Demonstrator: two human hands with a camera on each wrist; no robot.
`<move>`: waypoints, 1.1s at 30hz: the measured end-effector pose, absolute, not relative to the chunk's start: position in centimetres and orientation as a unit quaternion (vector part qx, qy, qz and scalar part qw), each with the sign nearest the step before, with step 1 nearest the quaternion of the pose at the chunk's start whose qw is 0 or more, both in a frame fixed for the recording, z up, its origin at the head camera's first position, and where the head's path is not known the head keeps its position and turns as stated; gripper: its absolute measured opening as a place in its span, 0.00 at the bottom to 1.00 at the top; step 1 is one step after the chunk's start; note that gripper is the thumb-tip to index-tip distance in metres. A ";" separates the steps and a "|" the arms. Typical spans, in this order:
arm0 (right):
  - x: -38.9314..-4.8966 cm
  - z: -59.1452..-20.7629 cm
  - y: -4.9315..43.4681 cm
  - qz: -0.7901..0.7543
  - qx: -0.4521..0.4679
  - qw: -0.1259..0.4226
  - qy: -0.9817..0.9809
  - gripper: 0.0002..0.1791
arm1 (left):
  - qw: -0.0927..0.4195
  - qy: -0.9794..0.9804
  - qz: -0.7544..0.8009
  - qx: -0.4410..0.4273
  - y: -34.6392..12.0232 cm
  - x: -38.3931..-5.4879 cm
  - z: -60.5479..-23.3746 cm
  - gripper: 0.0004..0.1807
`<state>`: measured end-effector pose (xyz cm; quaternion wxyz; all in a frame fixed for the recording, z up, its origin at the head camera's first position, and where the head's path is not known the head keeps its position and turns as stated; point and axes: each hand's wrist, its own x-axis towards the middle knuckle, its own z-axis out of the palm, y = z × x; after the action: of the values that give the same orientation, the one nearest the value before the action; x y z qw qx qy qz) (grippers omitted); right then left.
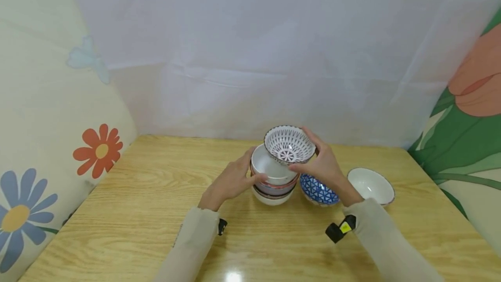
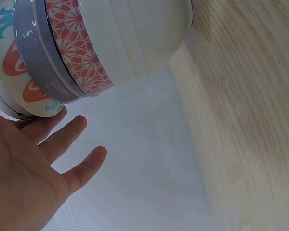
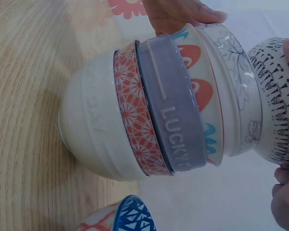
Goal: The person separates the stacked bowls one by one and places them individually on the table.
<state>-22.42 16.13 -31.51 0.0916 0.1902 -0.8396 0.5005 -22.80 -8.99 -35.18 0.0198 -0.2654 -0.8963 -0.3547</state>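
Note:
My right hand (image 1: 326,164) pinches a black-and-white patterned bowl (image 1: 288,144) at its right side, thumb at the near rim and fingers at the far rim. The bowl is tilted over a stack of bowls and overlaps its top in the head view. Around the stack's uppermost white bowl (image 1: 268,168), my left hand (image 1: 232,180) grips the left side, its thumb toward me. In the right wrist view, below that bowl come an orange-and-blue painted bowl (image 3: 197,84), a grey-purple bowl (image 3: 168,106), a red flower-patterned bowl (image 3: 132,113) and a cream bowl (image 3: 94,115) at the bottom.
A blue-and-white patterned bowl (image 1: 318,190) sits just right of the stack, partly behind my right forearm. Farther right is a white bowl (image 1: 371,185) with a dark rim. A pale cloth (image 1: 235,55) hangs behind the wooden table (image 1: 137,212).

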 end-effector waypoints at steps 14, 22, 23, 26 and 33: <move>-22.1 -31.0 16.9 0.513 0.185 0.093 -0.833 0.56 | 0.017 -0.893 -0.361 -0.269 -8.7 -22.9 -35.4 0.45; -22.1 -30.4 17.4 0.510 0.184 0.106 -0.834 0.55 | 0.013 -0.894 -0.359 -0.268 -8.6 -22.9 -35.4 0.46; -22.1 -30.3 17.4 0.511 0.182 0.106 -0.834 0.55 | 0.015 -0.895 -0.357 -0.268 -8.6 -22.9 -35.3 0.46; -22.1 -30.0 17.7 0.508 0.174 0.104 -0.837 0.55 | 0.018 -0.897 -0.352 -0.267 -8.7 -22.9 -35.1 0.46; -21.9 -29.6 18.6 0.504 0.149 0.094 -0.846 0.55 | 0.016 -0.893 -0.360 -0.270 -9.0 -22.9 -35.0 0.47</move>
<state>-21.93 18.56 -29.60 0.0937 0.1493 -0.8456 0.5039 -22.86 -9.03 -34.96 0.0164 -0.2703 -0.8929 -0.3598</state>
